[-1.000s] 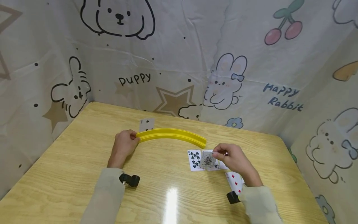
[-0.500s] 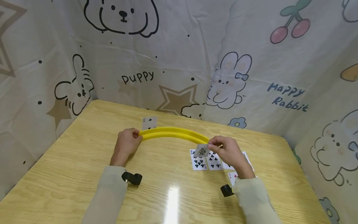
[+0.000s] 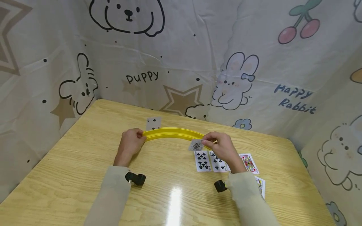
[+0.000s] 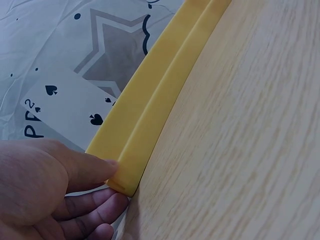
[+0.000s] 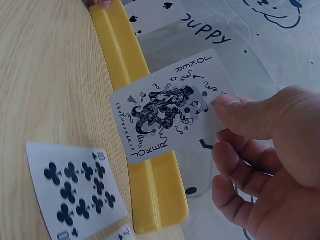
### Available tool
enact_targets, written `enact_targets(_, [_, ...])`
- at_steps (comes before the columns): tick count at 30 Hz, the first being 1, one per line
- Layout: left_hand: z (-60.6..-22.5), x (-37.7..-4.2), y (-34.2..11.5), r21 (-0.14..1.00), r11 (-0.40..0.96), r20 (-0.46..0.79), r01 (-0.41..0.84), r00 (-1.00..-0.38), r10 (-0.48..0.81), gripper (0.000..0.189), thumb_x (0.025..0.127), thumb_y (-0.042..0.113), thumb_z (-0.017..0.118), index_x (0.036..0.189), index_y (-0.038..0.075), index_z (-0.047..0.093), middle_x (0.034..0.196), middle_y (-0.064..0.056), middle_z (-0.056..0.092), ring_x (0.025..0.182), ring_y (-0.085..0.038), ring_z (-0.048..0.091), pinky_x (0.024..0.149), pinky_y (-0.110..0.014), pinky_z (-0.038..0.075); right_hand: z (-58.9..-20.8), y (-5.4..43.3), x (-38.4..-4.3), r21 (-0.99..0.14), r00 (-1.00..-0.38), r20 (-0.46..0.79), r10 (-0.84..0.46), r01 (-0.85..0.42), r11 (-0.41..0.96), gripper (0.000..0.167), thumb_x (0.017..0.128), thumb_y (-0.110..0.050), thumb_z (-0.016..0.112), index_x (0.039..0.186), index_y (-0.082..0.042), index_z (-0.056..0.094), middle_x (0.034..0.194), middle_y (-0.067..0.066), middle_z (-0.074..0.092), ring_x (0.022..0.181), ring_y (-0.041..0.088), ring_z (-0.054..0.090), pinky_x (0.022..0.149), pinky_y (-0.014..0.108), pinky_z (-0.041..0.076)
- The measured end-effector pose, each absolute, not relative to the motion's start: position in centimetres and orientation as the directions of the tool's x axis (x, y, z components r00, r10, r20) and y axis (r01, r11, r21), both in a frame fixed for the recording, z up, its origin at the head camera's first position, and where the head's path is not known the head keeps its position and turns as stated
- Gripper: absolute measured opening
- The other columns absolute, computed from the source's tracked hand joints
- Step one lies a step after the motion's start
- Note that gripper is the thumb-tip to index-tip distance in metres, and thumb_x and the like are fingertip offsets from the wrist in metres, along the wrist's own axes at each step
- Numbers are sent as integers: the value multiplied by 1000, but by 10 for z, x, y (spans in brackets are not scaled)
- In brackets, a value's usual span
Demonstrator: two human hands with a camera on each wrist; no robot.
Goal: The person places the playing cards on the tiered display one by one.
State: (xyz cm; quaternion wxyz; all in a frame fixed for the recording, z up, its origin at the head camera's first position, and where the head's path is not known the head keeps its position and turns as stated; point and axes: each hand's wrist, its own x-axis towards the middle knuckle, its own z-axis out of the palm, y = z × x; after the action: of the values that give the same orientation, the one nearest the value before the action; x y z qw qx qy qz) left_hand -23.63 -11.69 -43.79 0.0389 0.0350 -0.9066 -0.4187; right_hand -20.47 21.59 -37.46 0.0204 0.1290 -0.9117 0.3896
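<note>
wooden tabletop (image 3: pixel 70 175) filled the lower frame; mid-frame, your left hand (image 3: pixel 130 142) pinched the yellow strip (image 3: pixel 172 132), your right hand (image 3: pixel 222 146) a joker (image 3: pixel 196 145).

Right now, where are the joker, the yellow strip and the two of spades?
Joker (image 5: pixel 167 108): right wrist view, on its printed figure.
Yellow strip (image 3: pixel 172 132): head view, middle of its curve.
Two of spades (image 4: pixel 73 106): left wrist view, white face between pips.

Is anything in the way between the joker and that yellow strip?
Nothing that shows. The right hand pinches the joker in front of the yellow strip. The ten of clubs lies on the near side, and the two of spades is at the other end, by the left hand.
</note>
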Motion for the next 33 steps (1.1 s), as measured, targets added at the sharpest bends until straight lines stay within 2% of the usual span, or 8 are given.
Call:
enact_targets(9, [-434,-237,-118,756,653,24,-47,-995,-99,28,94,9,70,117,-6,68,102,-19,69,93,-30,65,83,-42,55,-375,194,-217,-734,-955,162,-247,-284,617,5,94,-11,71,93,-8,76,92,2,69,82,22,57,64,36,47])
enact_targets(17, [-435,-238,-120,761,647,16,-54,-995,-101,27,93,10,70,116,-5,68,102,-18,69,93,-29,65,83,-42,54,-379,174,-231,-720,-941,198,-275,-330,611,6,94,-12,72,92,-8,77,88,1,70,79,20,60,63,35,49])
enact_targets(26, [-438,-236,-120,762,647,32,-40,-995,-99,25,94,11,69,114,-4,69,100,-16,69,90,-28,66,80,-41,55,-381,154,-241,-731,-942,213,-261,-331,597,6,92,-13,74,93,-8,78,97,2,70,86,20,60,67,35,50])
enact_targets(33, [-436,-236,-118,759,650,20,-49,-995,-100,27,94,11,69,116,-5,68,100,-17,69,91,-28,65,81,-41,55,-384,136,-248,-735,-926,242,-289,-369,568,6,92,-12,74,91,-8,79,94,1,71,83,19,61,66,34,50])
